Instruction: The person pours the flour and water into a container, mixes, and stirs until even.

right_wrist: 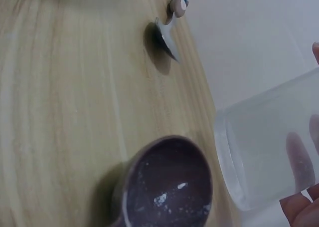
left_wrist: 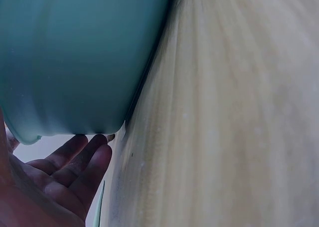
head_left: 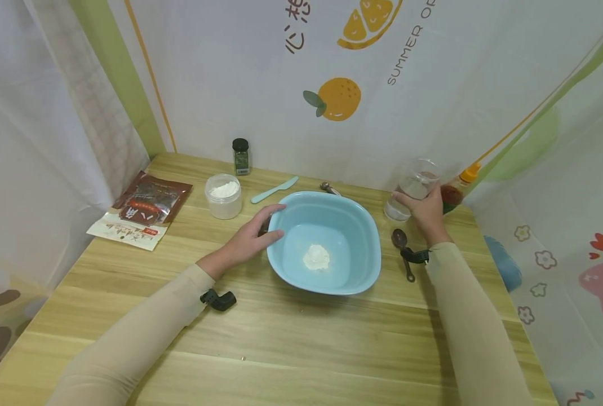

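Observation:
A light blue basin (head_left: 327, 282) stands on the table with a small heap of white powder (head_left: 315, 257) on its bottom. My left hand (head_left: 256, 234) holds its left rim, thumb over the edge; in the left wrist view the fingers (left_wrist: 84, 169) lie along the outer wall. At the back right, my right hand (head_left: 425, 211) grips a clear cup (head_left: 397, 211) of what looks like water. Through the cup's wall (right_wrist: 264, 147) some fingertips show in the right wrist view. Just below that hand lies a dark measuring spoon (head_left: 399, 238), its bowl (right_wrist: 172, 182) facing up.
Left of the basin are an open tub of white powder (head_left: 224, 206), a green-filled jar (head_left: 241, 158), a pale spreader (head_left: 275, 190) and a brown packet (head_left: 146, 207). Behind it lies another spoon (head_left: 327, 187). An orange-capped bottle (head_left: 456, 192) stands beside the cup. Curtains border the table.

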A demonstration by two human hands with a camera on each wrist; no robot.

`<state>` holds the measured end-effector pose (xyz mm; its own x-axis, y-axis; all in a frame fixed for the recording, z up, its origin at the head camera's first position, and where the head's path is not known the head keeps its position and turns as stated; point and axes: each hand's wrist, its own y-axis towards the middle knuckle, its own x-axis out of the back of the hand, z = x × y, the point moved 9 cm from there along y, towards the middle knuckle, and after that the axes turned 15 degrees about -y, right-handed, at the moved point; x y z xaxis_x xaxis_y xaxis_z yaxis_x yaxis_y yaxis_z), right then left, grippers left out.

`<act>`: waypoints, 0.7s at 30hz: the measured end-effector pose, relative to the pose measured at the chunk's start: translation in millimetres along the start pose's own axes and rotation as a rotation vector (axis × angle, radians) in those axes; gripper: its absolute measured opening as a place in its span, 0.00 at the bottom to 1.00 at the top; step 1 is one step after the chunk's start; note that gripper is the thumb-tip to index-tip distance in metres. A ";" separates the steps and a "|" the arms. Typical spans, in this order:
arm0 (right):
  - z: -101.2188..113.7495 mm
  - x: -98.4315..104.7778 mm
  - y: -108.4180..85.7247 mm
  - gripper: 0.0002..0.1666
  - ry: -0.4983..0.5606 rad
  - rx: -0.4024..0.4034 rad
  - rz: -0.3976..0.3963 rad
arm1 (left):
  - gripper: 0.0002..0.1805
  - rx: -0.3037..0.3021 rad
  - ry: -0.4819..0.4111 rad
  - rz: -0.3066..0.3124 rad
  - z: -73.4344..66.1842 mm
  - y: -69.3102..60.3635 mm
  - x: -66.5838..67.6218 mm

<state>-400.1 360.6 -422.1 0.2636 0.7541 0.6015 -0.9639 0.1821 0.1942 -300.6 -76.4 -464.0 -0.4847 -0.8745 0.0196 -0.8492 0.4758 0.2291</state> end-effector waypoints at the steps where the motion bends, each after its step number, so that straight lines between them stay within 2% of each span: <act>1: -0.9 -0.9 1.3 0.61 0.002 -0.005 -0.005 | 0.35 0.000 0.001 0.000 -0.1 0.0 0.2; 7: -3.5 -6.2 6.6 0.60 0.038 -0.031 -0.030 | 0.35 -0.007 0.005 0.004 -0.4 0.2 0.6; 15: -5.9 -12.2 9.8 0.62 -0.032 -0.042 -0.022 | 0.35 -0.002 -0.001 0.005 -0.5 0.6 1.1; 21: -6.3 -15.1 13.5 0.59 0.022 -0.027 -0.034 | 0.35 0.001 0.007 0.004 0.0 0.5 1.0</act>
<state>-417.3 355.6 -433.4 0.2961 0.7607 0.5776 -0.9550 0.2248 0.1935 -301.5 -77.1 -463.8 -0.4864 -0.8733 0.0278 -0.8475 0.4793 0.2282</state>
